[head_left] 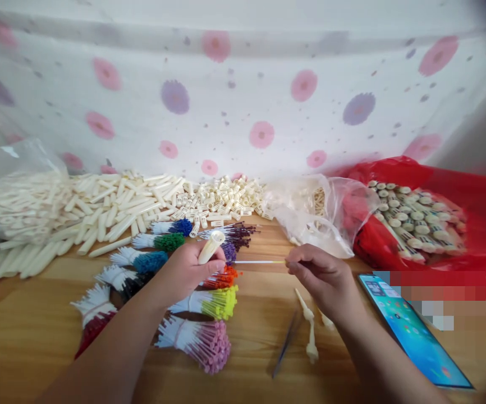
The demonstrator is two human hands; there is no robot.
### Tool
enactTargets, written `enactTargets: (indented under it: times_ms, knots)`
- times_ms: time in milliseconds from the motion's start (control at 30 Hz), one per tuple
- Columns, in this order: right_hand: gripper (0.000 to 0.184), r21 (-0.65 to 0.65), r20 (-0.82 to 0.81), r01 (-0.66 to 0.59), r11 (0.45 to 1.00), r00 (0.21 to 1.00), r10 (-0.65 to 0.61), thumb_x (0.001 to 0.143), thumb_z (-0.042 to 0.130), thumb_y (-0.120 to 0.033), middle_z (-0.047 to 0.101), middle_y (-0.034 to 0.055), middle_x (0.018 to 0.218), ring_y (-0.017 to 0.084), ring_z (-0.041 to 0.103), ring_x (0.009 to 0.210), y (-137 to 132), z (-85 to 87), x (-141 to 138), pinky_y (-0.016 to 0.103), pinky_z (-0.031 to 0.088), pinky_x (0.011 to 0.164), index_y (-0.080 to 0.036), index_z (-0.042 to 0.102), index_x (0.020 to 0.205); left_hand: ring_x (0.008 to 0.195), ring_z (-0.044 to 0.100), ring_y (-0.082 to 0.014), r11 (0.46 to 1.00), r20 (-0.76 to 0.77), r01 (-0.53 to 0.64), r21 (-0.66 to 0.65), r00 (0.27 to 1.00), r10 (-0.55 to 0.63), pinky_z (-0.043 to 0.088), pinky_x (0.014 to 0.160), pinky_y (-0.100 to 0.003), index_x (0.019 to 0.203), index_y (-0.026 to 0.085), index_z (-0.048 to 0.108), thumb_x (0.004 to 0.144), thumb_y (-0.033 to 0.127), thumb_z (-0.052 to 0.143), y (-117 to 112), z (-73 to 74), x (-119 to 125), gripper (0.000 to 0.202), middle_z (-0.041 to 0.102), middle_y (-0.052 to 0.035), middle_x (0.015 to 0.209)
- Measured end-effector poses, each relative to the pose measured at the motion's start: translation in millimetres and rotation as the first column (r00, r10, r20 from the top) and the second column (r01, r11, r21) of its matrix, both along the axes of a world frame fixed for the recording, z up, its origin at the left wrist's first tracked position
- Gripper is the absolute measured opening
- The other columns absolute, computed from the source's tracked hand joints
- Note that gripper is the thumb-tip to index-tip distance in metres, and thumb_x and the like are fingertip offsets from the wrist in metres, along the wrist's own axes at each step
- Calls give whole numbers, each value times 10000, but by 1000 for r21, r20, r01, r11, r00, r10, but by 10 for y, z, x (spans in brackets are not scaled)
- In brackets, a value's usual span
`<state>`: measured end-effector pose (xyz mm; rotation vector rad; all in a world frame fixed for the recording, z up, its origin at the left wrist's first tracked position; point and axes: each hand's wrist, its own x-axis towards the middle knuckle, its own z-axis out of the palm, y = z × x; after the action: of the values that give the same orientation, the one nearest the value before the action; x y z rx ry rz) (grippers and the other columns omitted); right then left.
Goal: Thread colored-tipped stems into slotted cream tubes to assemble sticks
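Observation:
My left hand (192, 272) is closed around a cream plastic tube (211, 247), held tilted with its open end up. In the fingertips of my right hand (321, 275) is the yellow end of a thin white pen refill (260, 262). The refill lies level between my hands, and I cannot tell whether its far end touches my left fingers. Under and around my left hand are rubber-banded bundles of refills, among them an orange bundle (226, 277), a yellow bundle (220, 303) and a pink bundle (209, 348).
Cream tubes (117, 207) and short slotted pieces (221, 196) are heaped along the back. Tweezers (285, 345) and a cream knobbed part (310, 328) lie near my right hand. Rightward are a clear bag (331, 241), a red bag (377, 241) of assembled pieces and a phone (415, 336).

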<state>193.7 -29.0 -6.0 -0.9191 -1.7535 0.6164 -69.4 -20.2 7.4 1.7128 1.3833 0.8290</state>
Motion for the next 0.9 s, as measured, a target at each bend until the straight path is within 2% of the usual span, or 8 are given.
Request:
enactTargets:
  times_ms: [267, 433, 733, 900]
  knots:
    - [69, 15, 55, 30, 999, 998, -31, 818, 588, -180, 617, 17, 713, 141, 564, 660, -13, -21, 28, 256, 441, 580, -212, 618, 764, 652, 529, -164, 1000, -68, 19, -11, 997, -19, 422, 614, -255, 700, 182, 580, 735, 387, 588, 2, 28, 25, 207, 573, 4, 670]
    - [97, 16, 109, 1, 1000, 994, -3, 827, 561, -181, 617, 19, 712, 141, 571, 659, -10, 8, 14, 258, 446, 580, -210, 613, 750, 631, 540, -163, 1000, -96, 11, -24, 995, -13, 430, 590, -245, 708, 187, 590, 729, 397, 585, -12, 28, 50, 212, 591, 7, 665]
    - [104, 36, 129, 0, 999, 992, -5, 832, 553, -168, 632, 19, 723, 140, 586, 664, -12, -11, -18, 254, 457, 586, -211, 612, 759, 654, 573, -170, 999, -199, 6, 47, 980, 4, 441, 610, -241, 722, 193, 609, 741, 411, 569, -5, -25, 55, 222, 631, 9, 694]
    - [148, 83, 203, -28, 996, 979, 10, 828, 521, -120, 640, 19, 728, 143, 595, 679, -22, 2, -52, 267, 465, 617, -214, 615, 764, 710, 597, -191, 991, -355, 54, 120, 935, -8, 423, 648, -249, 807, 205, 647, 777, 453, 545, 8, -68, 47, 269, 675, 2, 763]
